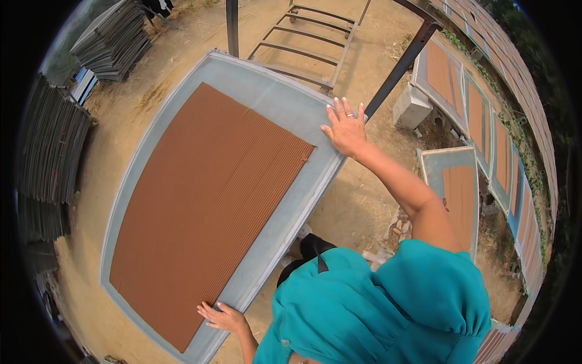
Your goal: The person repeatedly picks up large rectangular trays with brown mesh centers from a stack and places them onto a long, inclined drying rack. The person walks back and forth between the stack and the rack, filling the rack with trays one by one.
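Note:
A large pale mesh screen in a light frame (276,97) lies in front of me. A wide sheet of thin reddish-brown strands, laid side by side like sticks (206,212), covers much of it. My left hand (224,318) rests at the near edge with its fingers apart, the tips touching the border of the brown strands. Over the far right corner of the frame, my right hand (347,127) is spread open, its palm side on the mesh and rim. It wears a ring. Neither hand grips anything.
Dark metal posts (400,70) and a ladder-like metal rack (306,54) stand beyond the screen. Stacked screens (54,139) rise at the left, with another stack (112,45) behind. Loaded screens (445,79) line the right, near a concrete block (412,108).

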The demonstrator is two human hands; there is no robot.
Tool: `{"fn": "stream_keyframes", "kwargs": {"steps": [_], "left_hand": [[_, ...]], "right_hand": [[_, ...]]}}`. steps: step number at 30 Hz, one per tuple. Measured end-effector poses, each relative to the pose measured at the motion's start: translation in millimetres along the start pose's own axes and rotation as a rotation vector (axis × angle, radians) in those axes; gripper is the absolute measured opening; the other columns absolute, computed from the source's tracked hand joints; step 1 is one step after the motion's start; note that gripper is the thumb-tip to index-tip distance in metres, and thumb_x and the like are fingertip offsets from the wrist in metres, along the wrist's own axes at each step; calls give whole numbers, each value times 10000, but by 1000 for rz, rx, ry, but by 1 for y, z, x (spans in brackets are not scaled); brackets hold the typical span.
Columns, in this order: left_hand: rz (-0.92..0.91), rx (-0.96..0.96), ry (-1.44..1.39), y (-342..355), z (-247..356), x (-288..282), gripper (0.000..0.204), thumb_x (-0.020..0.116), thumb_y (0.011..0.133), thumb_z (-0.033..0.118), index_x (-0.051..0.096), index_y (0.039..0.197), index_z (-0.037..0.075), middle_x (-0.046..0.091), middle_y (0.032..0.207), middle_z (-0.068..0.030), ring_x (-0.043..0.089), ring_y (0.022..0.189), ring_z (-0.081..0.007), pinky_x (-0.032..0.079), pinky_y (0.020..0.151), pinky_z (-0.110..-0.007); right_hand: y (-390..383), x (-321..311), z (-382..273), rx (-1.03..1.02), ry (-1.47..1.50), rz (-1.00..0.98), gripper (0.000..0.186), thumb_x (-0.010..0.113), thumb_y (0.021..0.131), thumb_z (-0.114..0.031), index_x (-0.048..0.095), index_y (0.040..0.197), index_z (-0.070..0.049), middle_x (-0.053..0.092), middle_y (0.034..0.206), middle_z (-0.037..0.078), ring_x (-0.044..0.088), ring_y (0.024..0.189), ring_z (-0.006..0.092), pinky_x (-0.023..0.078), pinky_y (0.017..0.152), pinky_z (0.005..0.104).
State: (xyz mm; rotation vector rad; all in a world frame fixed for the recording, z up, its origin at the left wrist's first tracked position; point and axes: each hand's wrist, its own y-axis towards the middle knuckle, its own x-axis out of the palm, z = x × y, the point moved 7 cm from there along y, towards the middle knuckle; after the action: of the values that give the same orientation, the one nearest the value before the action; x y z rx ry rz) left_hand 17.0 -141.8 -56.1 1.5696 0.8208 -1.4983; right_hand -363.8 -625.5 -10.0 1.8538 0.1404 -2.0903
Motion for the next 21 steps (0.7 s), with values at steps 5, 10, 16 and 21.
{"fn": "stream_keyframes", "kwargs": {"steps": [5, 10, 16, 21], "left_hand": [[39, -14, 33, 0, -2, 1, 567, 307, 884, 433, 313, 1306, 56, 236, 1396, -135, 178, 1309, -271, 49, 1023, -537], [79, -36, 16, -3, -9, -1, 597, 287, 880, 463, 304, 1306, 45, 229, 1396, -147, 169, 1311, -281, 41, 1014, -555], [104, -21, -10, -2, -10, -3, 598, 278, 880, 475, 320, 1299, 49, 231, 1396, -143, 173, 1309, -284, 57, 1007, -566], [90, -17, 100, 4, -9, 0, 577, 256, 890, 468, 332, 1297, 67, 235, 1401, -103, 192, 1302, -290, 72, 1005, -567]], "right_hand": [[-38, -1, -120, -526, 284, -70, 531, 258, 872, -523, 300, 1326, -253, 184, 1416, 57, 115, 1315, 268, 14, 1017, 589], [4, 24, -53, -232, 73, -99, 516, 257, 882, -496, 288, 1334, -248, 190, 1420, 49, 105, 1319, 271, -12, 1002, 600], [23, 6, -10, -66, 58, 62, 457, 357, 888, -374, 380, 1278, -138, 312, 1363, 75, 219, 1283, 265, 119, 1007, 562], [-4, 26, 12, -193, 183, 103, 293, 500, 736, -137, 566, 1014, -70, 522, 1112, 64, 453, 1081, 257, 363, 872, 422]]}}
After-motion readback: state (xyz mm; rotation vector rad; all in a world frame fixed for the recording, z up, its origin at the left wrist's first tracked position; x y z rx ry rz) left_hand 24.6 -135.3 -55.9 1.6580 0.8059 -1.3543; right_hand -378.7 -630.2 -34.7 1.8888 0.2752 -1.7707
